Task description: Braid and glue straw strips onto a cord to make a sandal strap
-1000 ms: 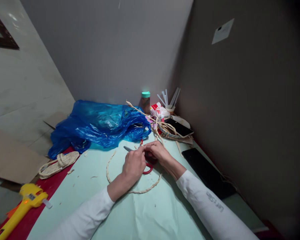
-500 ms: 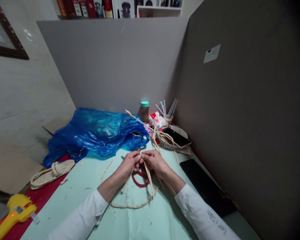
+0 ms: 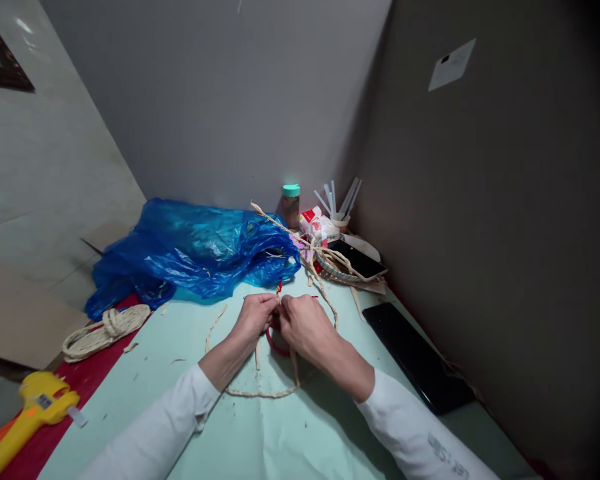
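My left hand [image 3: 256,316] is closed, pinching a pale straw-like strand with a small red tip [image 3: 279,287] above the fingers. Against it, my right hand [image 3: 304,325] is closed around the same work, knuckles up, its fingertips hidden. Loose ends of the pale strand [image 3: 258,355] hang below both hands. Under them on the table lie red-handled scissors [image 3: 276,343], partly covered by my hands. A long twisted straw cord [image 3: 260,394] curves over the table in front of my wrists.
A blue plastic bag [image 3: 190,250] fills the back left. Behind my right hand are a basket holding a phone [image 3: 360,259] and a green-lidded jar [image 3: 291,203]. A black slab [image 3: 415,357] lies right; a woven straw piece [image 3: 105,331] and yellow glue gun [image 3: 37,413] lie left.
My right hand has turned knuckles up and closed in beside the left, covering more of the strands. The view has tipped downward a little.
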{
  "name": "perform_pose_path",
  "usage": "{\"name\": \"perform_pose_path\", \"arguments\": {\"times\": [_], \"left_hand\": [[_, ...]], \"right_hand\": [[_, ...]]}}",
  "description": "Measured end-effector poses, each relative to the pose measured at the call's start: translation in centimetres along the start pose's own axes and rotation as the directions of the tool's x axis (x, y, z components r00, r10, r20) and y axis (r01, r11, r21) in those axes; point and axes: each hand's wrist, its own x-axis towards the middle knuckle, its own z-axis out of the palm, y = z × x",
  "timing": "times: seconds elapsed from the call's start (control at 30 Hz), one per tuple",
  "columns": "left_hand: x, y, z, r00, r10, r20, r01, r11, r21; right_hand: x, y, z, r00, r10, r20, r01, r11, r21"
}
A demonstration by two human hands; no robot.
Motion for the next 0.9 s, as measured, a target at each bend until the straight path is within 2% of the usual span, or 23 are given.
{"name": "perform_pose_path", "arguments": {"times": [0.13, 0.27, 0.37, 0.53, 0.73, 0.9], "left_hand": [[-0.2, 0.1, -0.7, 0.999, -0.020, 0.040, 0.022, 0.999, -0.045], [-0.2, 0.4, -1.0, 0.995, -0.020, 0.097, 0.029, 0.996, -0.090], [-0.2, 0.6, -0.9, 0.989, -0.016, 0.149, 0.033, 0.993, -0.113], [-0.4, 0.9, -0.5, 0.979, -0.007, 0.204, 0.021, 0.997, -0.068], [-1.2, 0.8, -0.2, 0.990, 0.031, 0.141, -0.045, 0.994, 0.096], [-1.4, 1.4, -0.7, 0.991, 0.128, 0.039, -0.134, 0.942, 0.307]], "right_hand": [[-0.5, -0.9, 0.8, 0.995, -0.081, 0.049, 0.083, 0.996, -0.040], [0.3, 0.6, 0.0, 0.999, -0.045, -0.018, 0.045, 0.999, 0.002], [1.4, 2.2, -0.4, 0.999, 0.004, -0.054, 0.001, 0.995, 0.096], [2.6, 3.2, 1.0, 1.000, -0.009, 0.009, 0.006, 0.954, 0.298], [3.3, 3.9, 2.4, 0.998, 0.007, 0.060, -0.033, 0.895, 0.445], [3.1, 3.9, 2.7, 0.998, 0.051, 0.032, -0.060, 0.853, 0.519]]}}
